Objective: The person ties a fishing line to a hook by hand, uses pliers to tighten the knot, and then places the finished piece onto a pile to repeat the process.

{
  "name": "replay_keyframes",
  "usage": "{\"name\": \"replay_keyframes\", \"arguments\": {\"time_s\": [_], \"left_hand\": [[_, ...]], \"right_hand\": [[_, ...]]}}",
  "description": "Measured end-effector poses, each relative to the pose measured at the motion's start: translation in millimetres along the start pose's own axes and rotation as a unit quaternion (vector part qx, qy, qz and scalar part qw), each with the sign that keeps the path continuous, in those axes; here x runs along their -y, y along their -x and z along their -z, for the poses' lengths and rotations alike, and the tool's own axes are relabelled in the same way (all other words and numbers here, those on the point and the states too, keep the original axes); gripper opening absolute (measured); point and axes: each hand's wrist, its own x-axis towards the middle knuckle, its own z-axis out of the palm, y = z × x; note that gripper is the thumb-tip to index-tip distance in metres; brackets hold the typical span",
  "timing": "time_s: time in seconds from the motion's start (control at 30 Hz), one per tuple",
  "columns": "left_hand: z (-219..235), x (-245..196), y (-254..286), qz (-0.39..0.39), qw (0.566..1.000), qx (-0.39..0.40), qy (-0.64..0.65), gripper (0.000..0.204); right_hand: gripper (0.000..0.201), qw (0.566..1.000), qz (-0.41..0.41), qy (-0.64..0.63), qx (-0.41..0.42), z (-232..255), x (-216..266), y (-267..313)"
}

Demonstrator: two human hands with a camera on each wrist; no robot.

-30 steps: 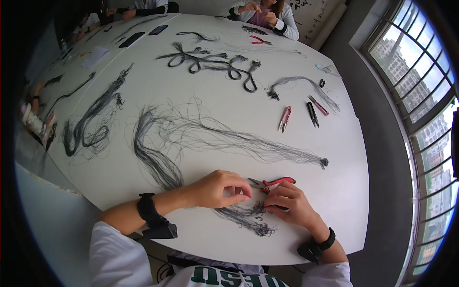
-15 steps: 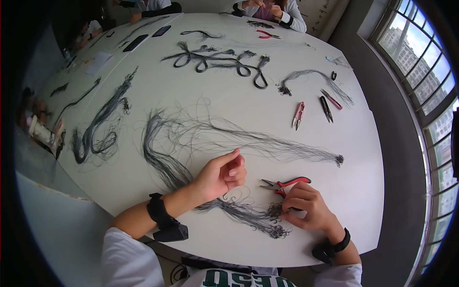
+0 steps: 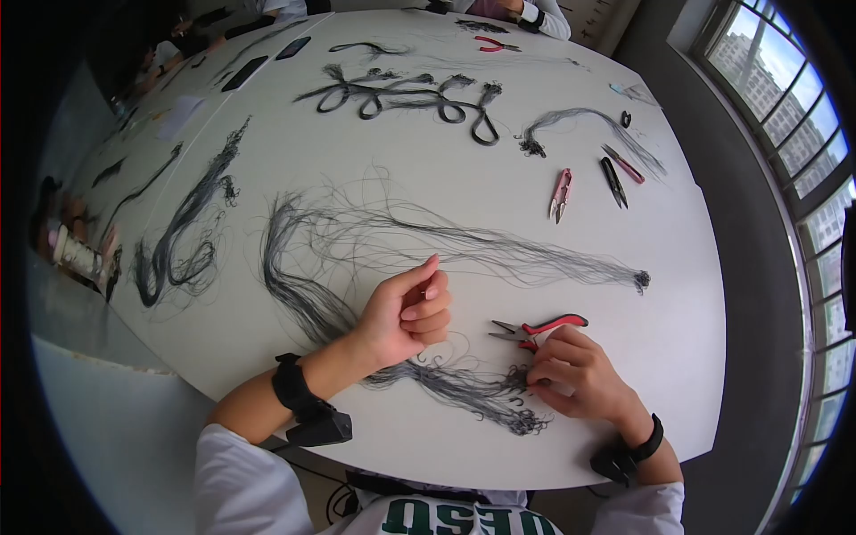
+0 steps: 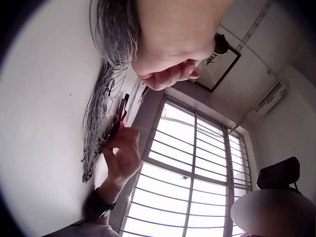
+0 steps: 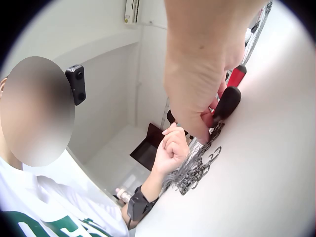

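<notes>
The right hand [image 3: 580,379] rests on the white table [image 3: 446,232], its fingers [image 3: 539,374] curled and pinching the hooked end of a dark hair bundle [image 3: 464,388] that lies flat between both hands. Red-handled pliers [image 3: 539,328] lie touching the top of that hand. The left hand [image 3: 406,316] is raised off the table, just above the bundle's other end, its fingers [image 3: 426,312] curled loosely inward; whether they pinch a strand cannot be told.
</notes>
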Motion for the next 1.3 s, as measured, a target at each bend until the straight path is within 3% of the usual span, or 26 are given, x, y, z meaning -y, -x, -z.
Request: {"name": "replay_keyframes", "arguments": {"time_s": [0.1, 0.5, 0.77, 1.07, 1.3], "left_hand": [[-0.7, -1.0, 0.8, 0.006, 1.000, 0.020, -0.005, 0.042], [-6.5, 2.0, 2.4, -0.009, 0.993, 0.029, -0.113, 0.038], [-5.9, 2.4, 2.4, -0.028, 0.989, 0.043, -0.141, 0.033], [-8.1, 4.4, 3.1, -0.049, 0.981, 0.025, -0.187, 0.030], [-9.3, 6.2, 3.0, -0.068, 0.973, 0.031, -0.220, 0.026]], "right_hand": [[0.021, 1.000, -0.026, -0.016, 0.001, 1.4, 5.4, -3.6], [0.022, 0.999, 0.018, 0.006, -0.042, -5.2, -1.6, 0.9], [0.028, 0.999, -0.035, 0.012, -0.029, 0.8, 7.1, -2.4], [0.018, 0.996, 0.036, 0.061, -0.047, -7.3, 7.4, -3.7], [0.017, 0.998, 0.033, 0.011, -0.057, -5.1, 7.0, -1.9]]}}
